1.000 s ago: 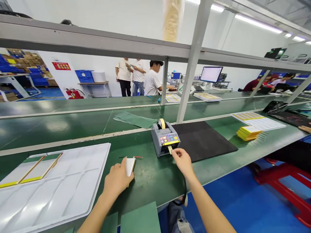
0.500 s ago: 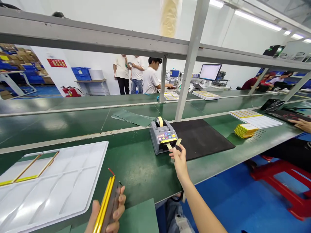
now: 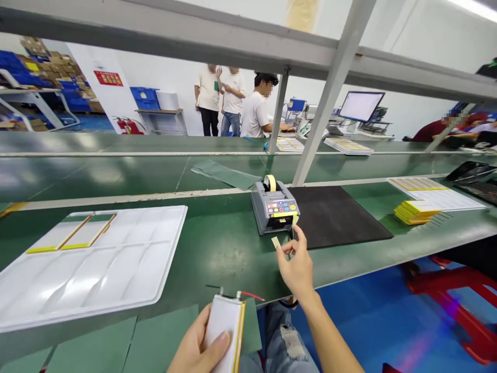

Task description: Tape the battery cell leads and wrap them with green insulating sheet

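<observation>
My left hand (image 3: 205,344) is wrapped round silvery flat battery cells (image 3: 227,321) with yellow edges, a red wire and a black wire at the top end; the thumb presses on the broad face. My right hand (image 3: 295,259) pinches a short piece of pale yellow tape (image 3: 275,242) between thumb and a finger. Another pale piece of tape (image 3: 295,220) is at the tip of its raised finger, by the front corner of the grey tape dispenser (image 3: 274,207). A yellow tape roll (image 3: 269,183) sits on top of the dispenser.
A white tray (image 3: 163,259) with yellow-edged cells lies at left. Right of the dispenser is a black mat (image 3: 337,217), then a stack of yellow-edged cells (image 3: 415,212). A slanting metal post (image 3: 330,93) rises behind. Several people are beyond the bench.
My left hand has turned the cells so their broad face shows, and moved right. My right hand has drawn a piece of tape away from the dispenser. The camera view has shifted.
</observation>
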Action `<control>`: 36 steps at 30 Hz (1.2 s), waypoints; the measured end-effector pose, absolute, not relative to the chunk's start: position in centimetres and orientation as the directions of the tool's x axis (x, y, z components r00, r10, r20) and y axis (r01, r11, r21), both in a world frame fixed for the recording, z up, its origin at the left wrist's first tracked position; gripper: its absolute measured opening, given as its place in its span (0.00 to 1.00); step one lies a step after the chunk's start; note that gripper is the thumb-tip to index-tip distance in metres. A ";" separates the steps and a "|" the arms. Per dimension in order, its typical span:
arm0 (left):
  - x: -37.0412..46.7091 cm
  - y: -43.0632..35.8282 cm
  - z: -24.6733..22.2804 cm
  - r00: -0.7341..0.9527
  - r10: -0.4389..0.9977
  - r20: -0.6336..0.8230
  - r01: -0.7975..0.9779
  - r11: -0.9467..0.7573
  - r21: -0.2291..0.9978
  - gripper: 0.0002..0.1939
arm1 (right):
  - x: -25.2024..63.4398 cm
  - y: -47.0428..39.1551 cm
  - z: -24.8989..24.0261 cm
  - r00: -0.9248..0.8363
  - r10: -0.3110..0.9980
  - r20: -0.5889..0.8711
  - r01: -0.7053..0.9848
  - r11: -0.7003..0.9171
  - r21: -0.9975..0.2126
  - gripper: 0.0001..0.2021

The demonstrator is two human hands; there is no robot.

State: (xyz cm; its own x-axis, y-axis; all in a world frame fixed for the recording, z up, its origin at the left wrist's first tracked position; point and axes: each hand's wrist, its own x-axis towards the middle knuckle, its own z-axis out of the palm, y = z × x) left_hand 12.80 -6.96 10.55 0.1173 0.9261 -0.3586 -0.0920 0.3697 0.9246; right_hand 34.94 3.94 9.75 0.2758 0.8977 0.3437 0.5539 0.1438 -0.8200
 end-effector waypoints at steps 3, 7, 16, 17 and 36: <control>13.7 -7.3 11.3 0.169 0.935 -0.312 0.037 0.310 0.950 0.29 | 35.8 0.8 11.9 -0.051 0.967 0.250 0.376 0.250 -0.892 0.31; 14.5 -7.8 12.9 0.360 0.863 -0.356 0.235 0.285 0.929 0.22 | 36.6 -1.1 15.0 -0.489 0.867 0.090 0.198 0.211 -0.957 0.34; 15.0 -8.6 14.1 0.396 0.796 -0.457 0.496 0.233 0.837 0.24 | 35.3 -0.9 16.7 -0.757 0.647 -0.092 0.406 0.356 -0.841 0.41; 15.0 -8.7 14.1 0.396 0.794 -0.461 0.504 0.231 0.832 0.25 | 35.2 -0.9 16.7 -0.762 0.640 -0.094 0.415 0.372 -0.831 0.41; 15.0 -9.2 14.7 0.297 0.802 -0.519 0.576 0.283 0.767 0.23 | 34.6 -1.5 15.3 -0.645 0.752 -0.139 0.576 0.358 -0.735 0.50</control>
State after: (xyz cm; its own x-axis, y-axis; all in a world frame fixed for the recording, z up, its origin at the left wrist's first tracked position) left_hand 15.03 -9.16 14.72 0.2971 0.8016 -0.5188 0.5758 0.2830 0.7671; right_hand 34.58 -1.52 15.29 -0.6446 0.7518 -0.1388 0.5758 0.3580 -0.7350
